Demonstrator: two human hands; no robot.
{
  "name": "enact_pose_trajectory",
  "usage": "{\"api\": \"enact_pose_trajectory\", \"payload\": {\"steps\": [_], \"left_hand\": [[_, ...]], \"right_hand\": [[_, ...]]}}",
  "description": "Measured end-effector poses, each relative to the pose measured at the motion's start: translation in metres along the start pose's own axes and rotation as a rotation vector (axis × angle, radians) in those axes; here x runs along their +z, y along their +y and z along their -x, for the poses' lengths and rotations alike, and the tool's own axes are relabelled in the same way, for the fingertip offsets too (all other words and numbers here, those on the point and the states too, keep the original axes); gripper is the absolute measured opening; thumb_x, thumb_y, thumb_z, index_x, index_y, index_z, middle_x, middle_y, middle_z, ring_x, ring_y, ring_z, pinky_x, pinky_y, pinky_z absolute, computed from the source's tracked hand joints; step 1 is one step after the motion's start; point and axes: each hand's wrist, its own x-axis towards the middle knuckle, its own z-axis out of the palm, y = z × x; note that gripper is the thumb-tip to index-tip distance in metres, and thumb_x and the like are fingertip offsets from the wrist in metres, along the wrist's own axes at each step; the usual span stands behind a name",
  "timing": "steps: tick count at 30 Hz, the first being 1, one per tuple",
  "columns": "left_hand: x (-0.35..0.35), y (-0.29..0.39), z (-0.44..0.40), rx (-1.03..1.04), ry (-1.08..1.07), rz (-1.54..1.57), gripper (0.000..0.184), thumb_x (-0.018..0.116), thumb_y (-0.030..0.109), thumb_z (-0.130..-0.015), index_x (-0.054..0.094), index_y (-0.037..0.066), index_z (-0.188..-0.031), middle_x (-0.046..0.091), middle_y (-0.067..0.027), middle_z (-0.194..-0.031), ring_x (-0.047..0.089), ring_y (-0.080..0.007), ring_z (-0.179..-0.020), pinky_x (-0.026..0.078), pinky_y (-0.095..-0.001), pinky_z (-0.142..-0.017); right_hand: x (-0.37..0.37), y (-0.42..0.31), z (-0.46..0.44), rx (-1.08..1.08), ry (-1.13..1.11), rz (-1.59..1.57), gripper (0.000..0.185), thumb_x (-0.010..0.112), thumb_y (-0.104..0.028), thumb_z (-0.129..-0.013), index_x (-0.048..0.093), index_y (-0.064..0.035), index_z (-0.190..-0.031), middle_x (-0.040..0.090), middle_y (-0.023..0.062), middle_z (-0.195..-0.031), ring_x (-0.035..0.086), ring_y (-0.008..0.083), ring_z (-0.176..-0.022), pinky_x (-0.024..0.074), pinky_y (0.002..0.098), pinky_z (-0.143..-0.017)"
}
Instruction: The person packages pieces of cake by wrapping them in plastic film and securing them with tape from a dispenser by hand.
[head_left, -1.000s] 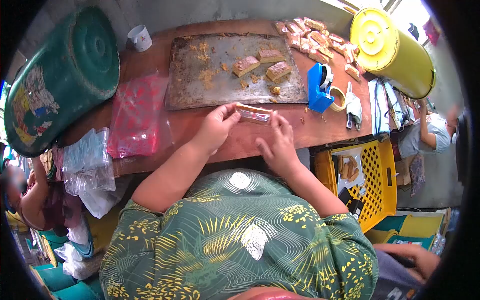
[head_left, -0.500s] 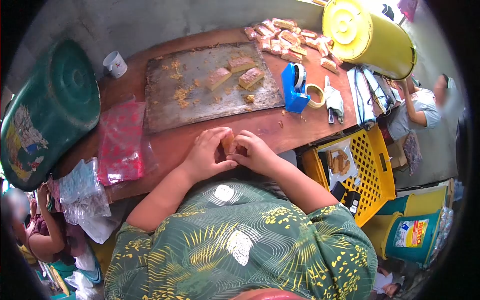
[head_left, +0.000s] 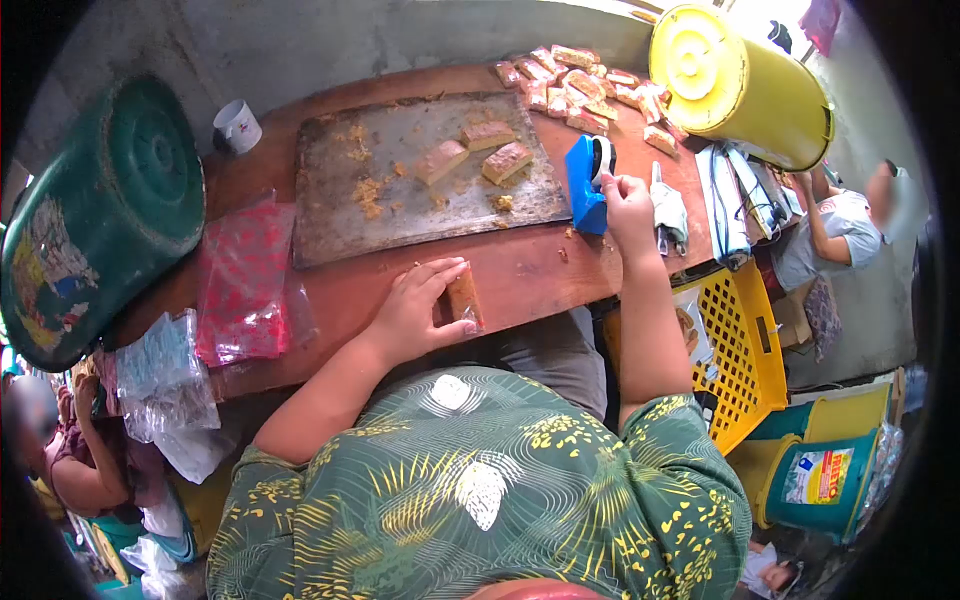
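Note:
My left hand (head_left: 415, 303) rests at the table's front edge, its fingers and thumb around a slice of cake (head_left: 464, 297) in clear wrap. Up and to the right, my right hand (head_left: 627, 212) is at the blue tape dispenser (head_left: 584, 185), fingertips pinched at the tape near its cutting end. The tape strip itself is too small to make out. Behind my hands, three unwrapped cake pieces (head_left: 441, 161) sit on a crumb-strewn metal tray (head_left: 400, 225).
Wrapped cake slices (head_left: 580, 88) are heaped at the back, beside a yellow drum (head_left: 770, 95). Red plastic bags (head_left: 243, 285) and clear bags (head_left: 165, 375) lie left, near a green drum (head_left: 150, 190). A white mug (head_left: 238, 127) stands behind. A yellow crate (head_left: 745, 340) is at right. Other people are at both sides.
My right hand has left the cake slice and moved up and right to the tape dispenser. My left hand has stayed with the slice at the table edge.

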Motion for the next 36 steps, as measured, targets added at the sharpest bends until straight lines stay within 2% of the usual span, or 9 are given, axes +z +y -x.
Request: {"api": "enact_pose_trajectory", "payload": {"steps": [4,8,17,20,23,28,31,33,36], "left_hand": [[-0.003,0.002,0.002,-0.013,0.002,0.02,0.08,0.081,0.043,-0.084,0.053,0.005,-0.15,0.052,-0.0166,-0.156,0.047,-0.0343,-0.146,0.033,-0.0473,-0.122],[0.002,-0.005,0.001,0.006,0.0,0.021,0.077,0.079,0.039,-0.086,0.054,0.005,-0.15,0.052,-0.0172,-0.156,0.048,-0.0343,-0.145,0.034,-0.0473,-0.122],[0.007,-0.009,0.002,0.023,0.062,0.064,0.067,0.076,0.032,-0.089,0.056,0.007,-0.148,0.055,-0.0117,-0.153,0.05,-0.0299,-0.143,0.037,-0.0448,-0.119],[0.005,-0.01,0.0,0.034,0.061,0.099,0.063,0.074,0.021,-0.087,0.057,0.003,-0.145,0.057,-0.0183,-0.151,0.054,-0.035,-0.14,0.04,-0.0455,-0.119],[0.006,-0.013,0.001,0.053,0.09,0.114,0.059,0.07,0.015,-0.086,0.06,0.006,-0.144,0.059,-0.0117,-0.149,0.055,-0.0293,-0.138,0.041,-0.045,-0.116],[0.012,-0.014,0.001,0.048,0.118,0.101,0.059,0.068,0.007,-0.082,0.062,0.005,-0.14,0.061,-0.0123,-0.146,0.056,-0.03,-0.137,0.042,-0.046,-0.117],[0.012,-0.009,0.001,0.088,0.182,-0.017,0.053,0.074,0.008,-0.081,0.065,0.006,-0.133,0.064,-0.014,-0.14,0.056,-0.0335,-0.136,0.042,-0.0468,-0.117],[0.011,-0.004,0.001,0.069,0.244,-0.067,0.048,0.077,0.008,-0.081,0.067,0.007,-0.127,0.065,-0.016,-0.138,0.057,-0.036,-0.134,0.041,-0.0468,-0.118],[0.014,-0.008,-0.004,0.052,0.212,0.048,0.043,0.084,0.012,-0.077,0.067,0.008,-0.116,0.066,-0.0149,-0.134,0.059,-0.0373,-0.132,0.043,-0.0477,-0.115]], "right_hand": [[0.0,-0.013,0.047,-0.299,0.208,0.303,0.03,0.072,-0.029,-0.096,0.075,-0.0008,-0.087,0.068,0.0211,-0.093,0.063,0.0401,-0.091,0.0483,0.0485,-0.085],[-0.002,0.041,0.05,-0.217,0.199,0.504,0.034,0.073,-0.028,-0.096,0.07,0.0001,-0.079,0.066,0.0197,-0.089,0.062,0.0359,-0.088,0.0483,0.0477,-0.082],[0.056,-0.097,0.168,-0.233,-0.733,-0.344,0.008,0.083,-0.013,-0.087,0.08,-0.0053,-0.086,0.067,0.007,-0.097,0.066,0.0232,-0.096,0.0544,0.0377,-0.083],[0.075,-0.082,0.166,-0.458,-0.65,-0.231,0.022,0.088,-0.011,-0.082,0.075,-0.0037,-0.098,0.064,0.0061,-0.094,0.065,0.0199,-0.092,0.0554,0.0358,-0.079],[0.077,-0.091,0.153,0.014,-0.721,-0.364,0.043,0.09,-0.013,-0.08,0.064,-0.0029,-0.112,0.061,0.0053,-0.09,0.063,0.0176,-0.086,0.0553,0.0338,-0.077],[0.087,-0.09,0.129,-0.047,-0.555,-0.222,0.048,0.089,-0.014,-0.082,0.057,-0.0027,-0.116,0.059,0.0069,-0.099,0.062,0.0169,-0.079,0.0555,0.0324,-0.071],[0.052,-0.079,0.093,-0.272,-0.052,-0.174,0.044,0.086,-0.016,-0.087,0.058,-0.0023,-0.118,0.059,0.0071,-0.1,0.063,0.017,-0.078,0.0562,0.0341,-0.07],[0.016,-0.044,0.051,-0.205,0.281,-0.091,0.039,0.082,-0.021,-0.092,0.062,-0.0014,-0.12,0.064,0.0072,-0.1,0.064,0.0164,-0.076,0.0558,0.0347,-0.071],[-0.023,0.005,0.003,0.145,0.122,-0.079,0.034,0.073,-0.032,-0.1,0.071,-0.0011,-0.112,0.07,0.0058,-0.096,0.064,0.0143,-0.077,0.0533,0.0324,-0.07]]}}
